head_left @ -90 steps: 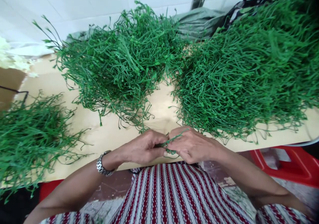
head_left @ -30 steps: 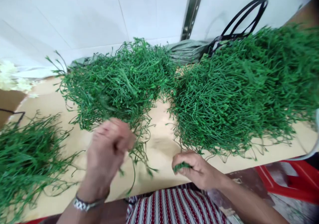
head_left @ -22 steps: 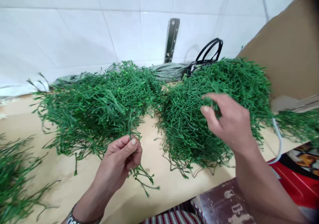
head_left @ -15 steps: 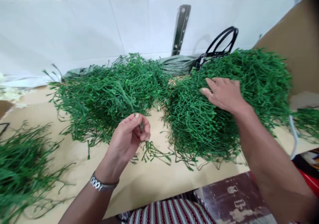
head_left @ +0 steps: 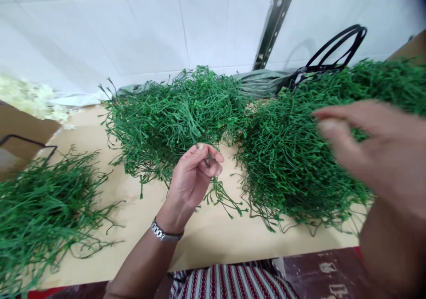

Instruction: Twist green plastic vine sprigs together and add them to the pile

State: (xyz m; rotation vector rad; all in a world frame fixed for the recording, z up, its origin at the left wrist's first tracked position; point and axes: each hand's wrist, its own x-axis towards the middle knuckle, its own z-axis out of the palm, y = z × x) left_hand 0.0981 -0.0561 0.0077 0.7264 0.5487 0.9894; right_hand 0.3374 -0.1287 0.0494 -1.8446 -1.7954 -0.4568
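My left hand (head_left: 196, 170), with a metal watch on its wrist, is closed in a pinch on a thin green sprig in front of the middle pile of green stems (head_left: 173, 112). A few loose sprigs (head_left: 222, 197) lie just below its fingers. My right hand (head_left: 369, 139) is blurred and raised over the large right pile of green stems (head_left: 293, 170). Its thumb and forefinger tips are close together; whether anything is between them is too blurred to tell.
Another pile of green stems (head_left: 43, 210) lies at the left of the pale table (head_left: 199, 245). Behind it stand a cardboard box (head_left: 23, 130) and cream flowers (head_left: 26, 99). A black-handled bag (head_left: 319, 68) and a metal bracket (head_left: 273, 30) are by the tiled wall.
My right hand has lifted off the right pile and come nearer the camera, its fingers drawn together. The view has turned left; my left hand keeps its pinch.
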